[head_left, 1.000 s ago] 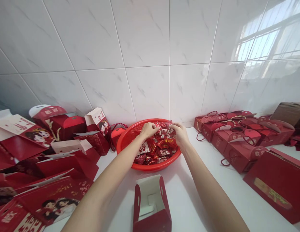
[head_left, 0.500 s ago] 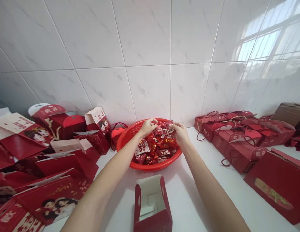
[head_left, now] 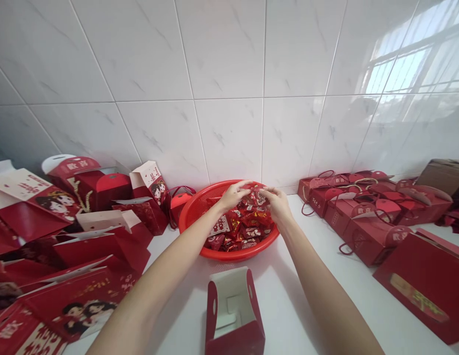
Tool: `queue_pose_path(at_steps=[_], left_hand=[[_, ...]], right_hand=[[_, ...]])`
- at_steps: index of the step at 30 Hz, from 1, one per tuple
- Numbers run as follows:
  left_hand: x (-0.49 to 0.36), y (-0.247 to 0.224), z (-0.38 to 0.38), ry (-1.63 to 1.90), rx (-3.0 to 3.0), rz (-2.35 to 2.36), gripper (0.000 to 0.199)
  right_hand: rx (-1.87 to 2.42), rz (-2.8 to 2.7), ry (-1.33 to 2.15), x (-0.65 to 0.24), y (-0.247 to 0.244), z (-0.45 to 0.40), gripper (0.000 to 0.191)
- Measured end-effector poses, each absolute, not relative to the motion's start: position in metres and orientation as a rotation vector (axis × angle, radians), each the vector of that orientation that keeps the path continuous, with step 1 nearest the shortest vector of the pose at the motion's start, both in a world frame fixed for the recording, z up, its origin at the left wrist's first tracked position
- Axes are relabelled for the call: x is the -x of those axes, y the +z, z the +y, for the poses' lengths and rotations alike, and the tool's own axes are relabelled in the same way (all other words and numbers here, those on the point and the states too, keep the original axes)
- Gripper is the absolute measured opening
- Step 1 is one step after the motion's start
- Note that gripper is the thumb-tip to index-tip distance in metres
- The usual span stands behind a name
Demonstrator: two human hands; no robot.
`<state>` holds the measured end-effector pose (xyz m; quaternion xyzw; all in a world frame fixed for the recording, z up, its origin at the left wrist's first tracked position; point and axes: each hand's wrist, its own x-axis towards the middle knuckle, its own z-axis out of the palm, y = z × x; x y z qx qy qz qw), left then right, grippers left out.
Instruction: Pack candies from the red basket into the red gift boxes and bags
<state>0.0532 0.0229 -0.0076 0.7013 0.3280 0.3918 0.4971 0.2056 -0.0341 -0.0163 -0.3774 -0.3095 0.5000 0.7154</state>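
A red plastic basket (head_left: 190, 239) holds a heap of red wrapped candies (head_left: 248, 231). Over its back right part, my right hand (head_left: 277, 203) pinches a wrapped candy (head_left: 257, 191) between thumb and fingers. My left hand (head_left: 233, 196) hovers above the basket beside that candy, its fingers stretched out towards it; I cannot tell whether they touch it. Between my forearms, in front of the basket, a dark red paper box (head_left: 235, 337) stands with its top open. Its pale inside shows bare bottom flaps.
Several opened red gift boxes (head_left: 103, 246) crowd the left side. On the right, several closed boxes with cord handles (head_left: 363, 212) stand in rows, and a larger red box (head_left: 422, 286) lies nearer. A tiled wall (head_left: 229, 138) rises behind the white table (head_left: 299, 315).
My left hand has moved right, towards the candy in my right hand, and its fingers have straightened. My right hand stays nearly in place. The box in front has not moved.
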Motion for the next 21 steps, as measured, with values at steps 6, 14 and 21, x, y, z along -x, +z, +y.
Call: queue_pose_path(at_steps=[6, 14, 21], left_hand=[[-0.054, -0.013, 0.023, 0.621, -1.833, 0.94, 0.044], [-0.054, -0.02, 0.019, 0.36, -2.239, 1.061, 0.031], [-0.041, -0.005, 0.023, 0.73, -2.253, 1.823, 0.029]], right_hand=[[0.767, -0.561, 0.987, -0.211, -0.02, -0.027, 0.028], [0.737, -0.502, 0.995, -0.208, -0.018, -0.028, 0.026], [0.708, -0.475, 1.019, -0.204, -0.014, -0.031, 0.023]])
